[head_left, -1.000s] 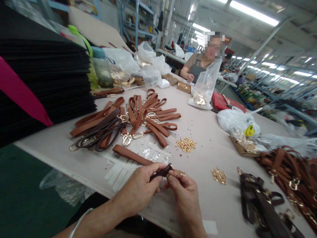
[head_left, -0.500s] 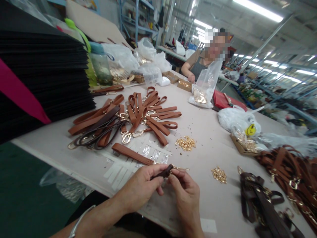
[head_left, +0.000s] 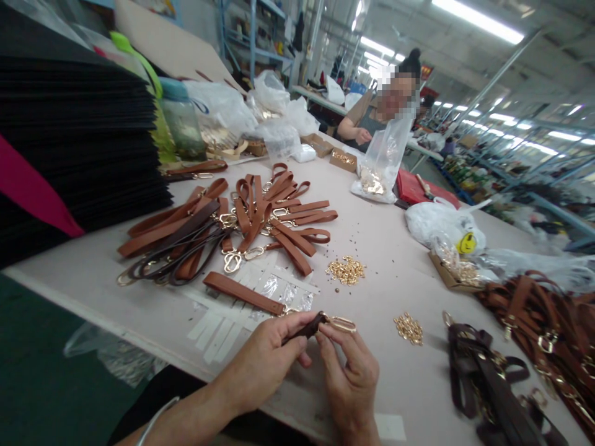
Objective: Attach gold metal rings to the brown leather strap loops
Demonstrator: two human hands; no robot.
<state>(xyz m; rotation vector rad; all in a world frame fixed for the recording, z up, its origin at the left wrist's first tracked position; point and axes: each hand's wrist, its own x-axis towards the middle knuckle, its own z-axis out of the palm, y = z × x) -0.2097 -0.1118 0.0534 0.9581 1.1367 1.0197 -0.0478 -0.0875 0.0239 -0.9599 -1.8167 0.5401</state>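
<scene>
Near the table's front edge, my left hand point(head_left: 279, 347) is closed around a dark brown leather strap point(head_left: 312, 327). The fingers of my right hand point(head_left: 346, 365) pinch the strap's end, where a gold clasp point(head_left: 341, 323) sticks out over them. Whether they also hold a small fitting is hidden. Just beyond my hands lies a single tan strap point(head_left: 244, 293) with a metal end, on strips of pale tape. Past it spreads a heap of tan straps point(head_left: 260, 214), with several dark brown straps point(head_left: 179, 248) at its left side.
Two piles of small gold fittings point(head_left: 346, 271) point(head_left: 409, 328) lie on the table. At the right are dark straps point(head_left: 488, 371) and tan straps point(head_left: 525, 310). A tall black stack point(head_left: 79, 136) stands left. Across the table sits a person point(head_left: 357, 127) behind a clear bag point(head_left: 379, 173).
The gold clasp has turned so its loop shows more fully above my right fingers. Both hands keep their grip. The person opposite has raised a hand slightly, and the view has shifted a little.
</scene>
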